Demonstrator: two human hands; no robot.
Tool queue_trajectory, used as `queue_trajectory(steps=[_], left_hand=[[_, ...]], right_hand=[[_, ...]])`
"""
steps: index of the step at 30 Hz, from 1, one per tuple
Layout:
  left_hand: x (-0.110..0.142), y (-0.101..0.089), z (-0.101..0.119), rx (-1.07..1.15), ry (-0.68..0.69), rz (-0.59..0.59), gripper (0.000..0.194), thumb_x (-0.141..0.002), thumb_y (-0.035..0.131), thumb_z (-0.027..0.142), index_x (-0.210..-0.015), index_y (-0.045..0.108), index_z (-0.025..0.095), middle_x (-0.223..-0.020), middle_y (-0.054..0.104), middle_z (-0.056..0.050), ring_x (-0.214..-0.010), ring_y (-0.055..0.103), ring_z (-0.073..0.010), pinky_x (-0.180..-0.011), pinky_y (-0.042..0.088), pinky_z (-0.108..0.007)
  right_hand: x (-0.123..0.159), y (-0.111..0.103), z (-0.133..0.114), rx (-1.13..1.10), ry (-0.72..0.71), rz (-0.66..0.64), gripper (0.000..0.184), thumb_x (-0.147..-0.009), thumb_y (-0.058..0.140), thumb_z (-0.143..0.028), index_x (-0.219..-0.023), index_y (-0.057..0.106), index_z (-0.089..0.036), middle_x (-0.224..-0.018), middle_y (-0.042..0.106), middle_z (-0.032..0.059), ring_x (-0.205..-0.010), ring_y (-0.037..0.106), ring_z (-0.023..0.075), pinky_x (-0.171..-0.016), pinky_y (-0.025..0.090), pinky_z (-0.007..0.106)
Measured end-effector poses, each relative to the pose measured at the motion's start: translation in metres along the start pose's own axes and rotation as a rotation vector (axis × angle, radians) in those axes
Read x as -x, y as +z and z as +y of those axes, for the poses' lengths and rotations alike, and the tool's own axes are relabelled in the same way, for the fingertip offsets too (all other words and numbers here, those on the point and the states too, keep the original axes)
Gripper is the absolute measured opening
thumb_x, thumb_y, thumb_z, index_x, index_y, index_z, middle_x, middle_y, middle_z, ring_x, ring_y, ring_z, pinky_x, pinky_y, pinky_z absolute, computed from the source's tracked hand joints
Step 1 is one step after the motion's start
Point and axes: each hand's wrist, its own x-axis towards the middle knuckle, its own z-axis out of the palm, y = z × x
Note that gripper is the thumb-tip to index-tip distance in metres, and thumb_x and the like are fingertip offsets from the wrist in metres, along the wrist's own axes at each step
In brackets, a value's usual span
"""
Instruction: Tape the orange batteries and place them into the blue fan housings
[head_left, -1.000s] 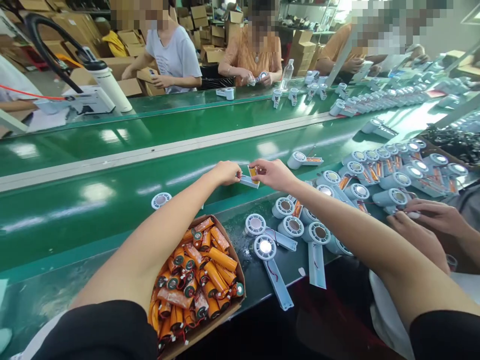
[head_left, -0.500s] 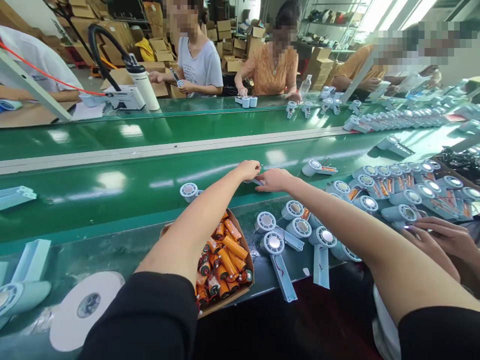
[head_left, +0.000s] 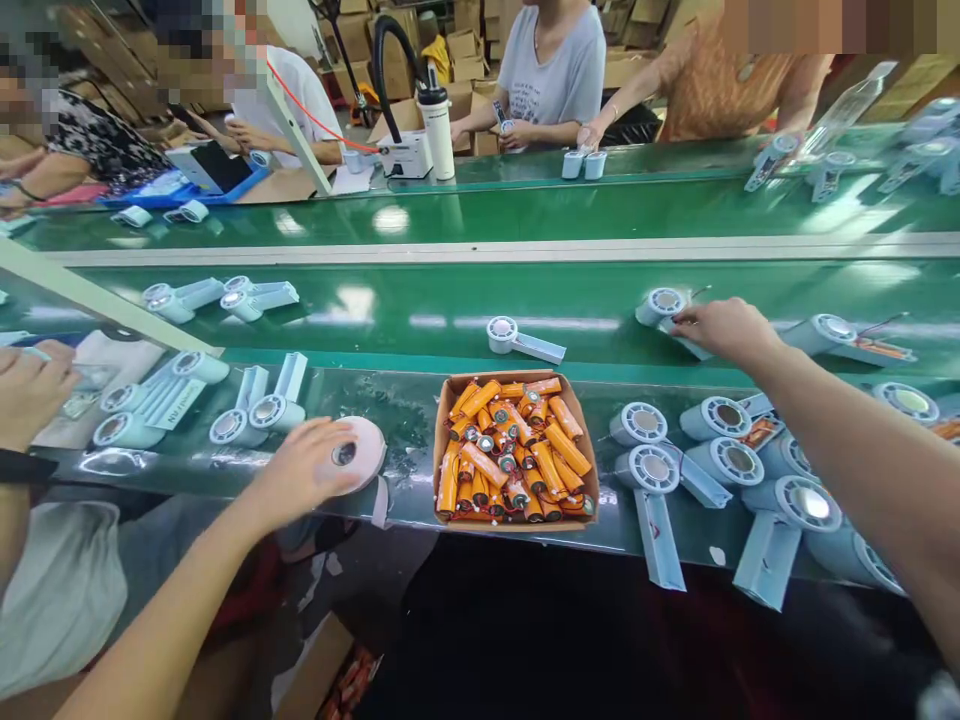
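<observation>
The right hand [head_left: 726, 332] had its fingers pinched on a pale blue fan [head_left: 665, 305] on the green belt [head_left: 405, 335]. The left hand [head_left: 311, 468] lay over a roll [head_left: 369, 445] on the desk [head_left: 411, 470]; whether its fingers gripped, I could not tell.

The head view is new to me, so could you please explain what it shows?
There is no robot here: a person works with bare hands, filmed by a camera on that person's head, looking forward and down. The left hand touches a whitish roll on the near bench; the right hand has its fingers at a pale blue unit with a round grille, though how firmly they grip is unclear. Between the arms stands an open cardboard box of orange cylinders, with similar units to either side. At the far left is a co-worker's hand.
</observation>
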Motion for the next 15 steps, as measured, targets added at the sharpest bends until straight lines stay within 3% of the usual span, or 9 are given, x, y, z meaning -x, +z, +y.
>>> queue_trajectory(steps=[2,4,7,8,9,11,13,15], left_hand=[[0.034,0.012,-0.014,-0.078,0.047,-0.005,0.044,-0.085,0.067,0.06,-0.114,0.081,0.03,-0.139,0.076,-0.012,-0.137,0.062,-0.0418,-0.113,0.055,-0.06],[0.051,0.018,-0.014,-0.102,0.092,0.032,0.034,-0.088,0.066,0.049,-0.112,0.081,0.03,-0.138,0.076,-0.011,-0.134,0.064,-0.0409,-0.112,0.056,-0.059],[0.052,0.013,0.013,-0.122,0.184,0.242,0.029,-0.091,0.07,0.044,-0.113,0.076,0.027,-0.126,0.079,-0.013,-0.131,0.065,-0.0409,-0.112,0.056,-0.06],[0.047,0.009,0.027,-0.128,0.22,0.341,0.03,-0.09,0.074,0.042,-0.116,0.073,0.027,-0.123,0.078,-0.013,-0.133,0.064,-0.0418,-0.113,0.055,-0.061],[0.04,0.004,0.043,-0.129,0.259,0.434,0.032,-0.089,0.076,0.04,-0.118,0.07,0.027,-0.121,0.077,-0.013,-0.136,0.061,-0.0428,-0.114,0.054,-0.063],[0.026,-0.005,0.075,-0.114,0.355,0.567,0.037,-0.088,0.08,0.033,-0.121,0.065,0.029,-0.119,0.075,-0.012,-0.142,0.056,-0.0438,-0.116,0.051,-0.067],[0.012,-0.012,0.099,-0.082,0.453,0.628,0.04,-0.086,0.082,0.025,-0.122,0.063,0.031,-0.114,0.076,-0.009,-0.143,0.056,-0.0425,-0.12,0.047,-0.071],[0.004,-0.017,0.107,-0.02,0.444,0.632,0.04,-0.086,0.082,0.022,-0.121,0.064,0.033,-0.112,0.076,-0.006,-0.147,0.054,-0.0414,-0.124,0.043,-0.073]], right_hand=[[-0.003,-0.004,-0.004,0.063,0.069,-0.034,0.022,-0.092,0.081,-0.027,-0.099,0.089,-0.007,-0.098,0.082,0.0276,-0.088,0.075,0.0246,-0.068,0.038,0.042],[0.002,-0.011,-0.019,0.133,0.092,-0.046,0.032,-0.098,0.075,-0.03,-0.11,0.085,-0.002,-0.121,0.075,0.037,-0.112,0.073,0.0338,-0.076,0.041,0.045],[0.038,-0.023,-0.071,0.083,-0.082,0.049,0.042,-0.099,0.074,-0.038,-0.122,0.081,-0.003,-0.14,0.067,0.0356,-0.13,0.063,0.0402,-0.089,0.046,0.048],[0.059,-0.027,-0.096,-0.014,-0.205,0.074,0.042,-0.099,0.074,-0.04,-0.123,0.08,-0.006,-0.133,0.072,0.0308,-0.122,0.067,0.0364,-0.09,0.048,0.045],[0.084,-0.03,-0.122,-0.177,-0.343,0.006,0.041,-0.1,0.072,-0.042,-0.124,0.08,-0.01,-0.115,0.079,0.022,-0.104,0.072,0.0289,-0.084,0.05,0.04],[0.139,-0.031,-0.176,-0.513,-0.587,-0.288,0.042,-0.099,0.073,-0.052,-0.125,0.079,-0.019,-0.086,0.08,0.0059,-0.073,0.07,0.0185,-0.07,0.051,0.031],[0.19,-0.024,-0.221,-0.704,-0.778,-0.482,0.042,-0.091,0.083,-0.055,-0.113,0.079,-0.019,-0.072,0.075,-0.0006,-0.061,0.065,0.0141,-0.062,0.046,0.026],[0.228,-0.013,-0.247,-0.74,-0.902,-0.578,0.029,-0.1,0.075,-0.045,-0.09,0.077,-0.018,-0.064,0.07,-0.0017,-0.056,0.062,0.0116,-0.057,0.041,0.024]])
